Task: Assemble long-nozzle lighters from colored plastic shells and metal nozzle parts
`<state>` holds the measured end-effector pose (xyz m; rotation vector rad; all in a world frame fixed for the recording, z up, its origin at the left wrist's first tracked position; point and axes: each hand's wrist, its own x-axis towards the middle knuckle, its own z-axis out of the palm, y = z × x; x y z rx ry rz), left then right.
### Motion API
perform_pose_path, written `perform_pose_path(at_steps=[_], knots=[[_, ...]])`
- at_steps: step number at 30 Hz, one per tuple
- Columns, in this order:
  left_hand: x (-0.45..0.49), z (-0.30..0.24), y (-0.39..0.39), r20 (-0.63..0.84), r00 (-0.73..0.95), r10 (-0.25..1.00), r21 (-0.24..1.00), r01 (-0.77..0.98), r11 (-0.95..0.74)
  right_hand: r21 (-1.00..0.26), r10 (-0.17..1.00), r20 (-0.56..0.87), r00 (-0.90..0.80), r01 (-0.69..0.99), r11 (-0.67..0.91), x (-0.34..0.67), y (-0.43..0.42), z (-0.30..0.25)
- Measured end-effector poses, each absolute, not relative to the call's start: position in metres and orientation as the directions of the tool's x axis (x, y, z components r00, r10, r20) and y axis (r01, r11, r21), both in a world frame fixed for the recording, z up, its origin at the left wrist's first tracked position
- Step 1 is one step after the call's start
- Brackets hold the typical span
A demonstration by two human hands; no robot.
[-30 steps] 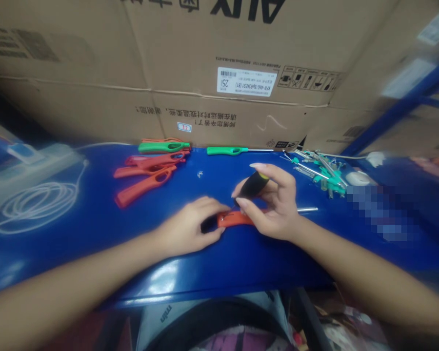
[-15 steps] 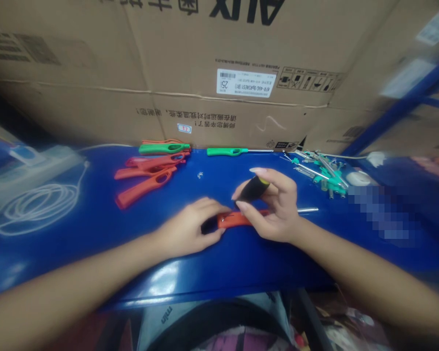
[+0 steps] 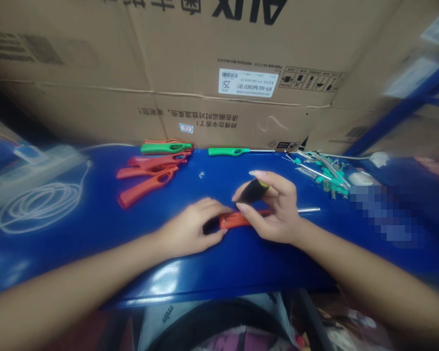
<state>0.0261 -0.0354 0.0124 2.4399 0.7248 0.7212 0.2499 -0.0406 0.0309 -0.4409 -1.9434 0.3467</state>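
An orange plastic lighter body (image 3: 235, 220) lies flat on the blue table (image 3: 95, 229), a thin metal tube (image 3: 309, 210) sticking out to its right. My left hand (image 3: 190, 230) is closed round its left end and pins it down. My right hand (image 3: 276, 207) pinches a black-handled screwdriver (image 3: 251, 190) with a yellow band, its tip down on the orange body near my left fingers.
Several orange lighter bodies (image 3: 146, 178) and a green one (image 3: 165, 147) lie at the back left. Another green lighter (image 3: 229, 151) rests by the cardboard boxes (image 3: 219, 68). Teal-and-metal parts (image 3: 324, 170) are heaped at the right. A white coiled cord (image 3: 36, 204) lies far left.
Both hands stay on the orange body; my right fingers have shifted slightly round the screwdriver handle. The view has drifted a little.
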Motion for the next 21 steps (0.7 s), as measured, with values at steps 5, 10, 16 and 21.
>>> perform_pose_path(at_steps=[5, 10, 16, 21], knots=[[0.026, 0.012, -0.035, 0.336, 0.719, 0.609, 0.585, 0.347, -0.733, -0.448, 0.463, 0.805, -0.371, 0.131, 0.884, 0.249, -0.041, 0.029], [0.026, 0.011, -0.035, 0.33, 0.721, 0.609, 0.587, 0.349, -0.731, -0.48, 0.498, 0.779, -0.381, 0.148, 0.865, 0.248, -0.043, 0.031], [0.028, 0.01, -0.035, 0.332, 0.701, 0.631, 0.591, 0.367, -0.718, -0.517, 0.543, 0.698, -0.467, 0.197, 0.833, 0.249, -0.047, 0.045], [0.03, 0.008, -0.034, 0.342, 0.699, 0.628, 0.6, 0.353, -0.719, -0.394, 0.501, 0.748, -0.436, 0.316, 0.863, 0.249, -0.047, 0.049]])
